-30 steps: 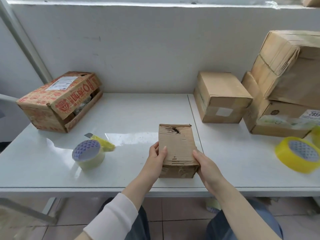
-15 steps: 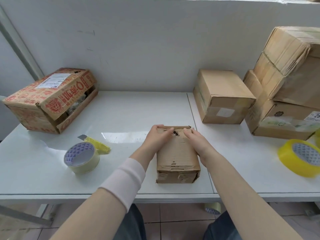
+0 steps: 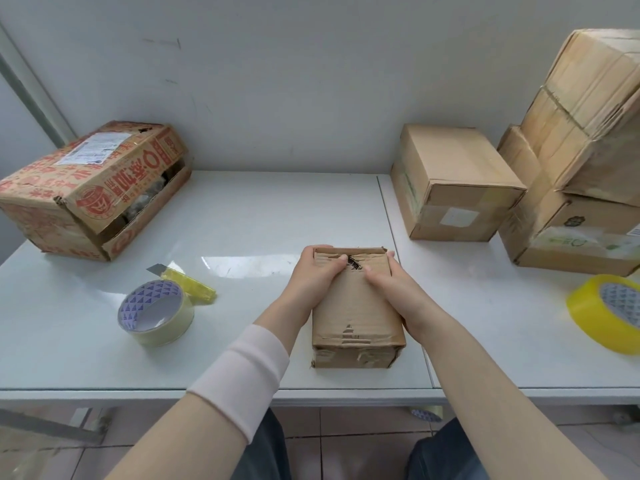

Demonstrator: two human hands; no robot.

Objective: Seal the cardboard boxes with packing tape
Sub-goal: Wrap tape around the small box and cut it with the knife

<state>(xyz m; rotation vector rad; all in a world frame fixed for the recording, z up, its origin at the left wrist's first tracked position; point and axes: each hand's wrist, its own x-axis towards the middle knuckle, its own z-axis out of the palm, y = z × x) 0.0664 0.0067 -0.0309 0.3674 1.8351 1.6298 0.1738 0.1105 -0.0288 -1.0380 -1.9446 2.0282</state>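
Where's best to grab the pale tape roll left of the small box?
The pale tape roll lies nearly flat, hole up: pinch its near wall from above, thumb in the core, fingers outside. The yellow box cutter crowds its far side.

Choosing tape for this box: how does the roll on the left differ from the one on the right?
The left roll is pale, nearly clear; the right roll is bright yellow. The left roll shows whole, beside a yellow box cutter; the right roll is cut off by the picture's edge. Both lie untouched on the table, with triangle-patterned cores.
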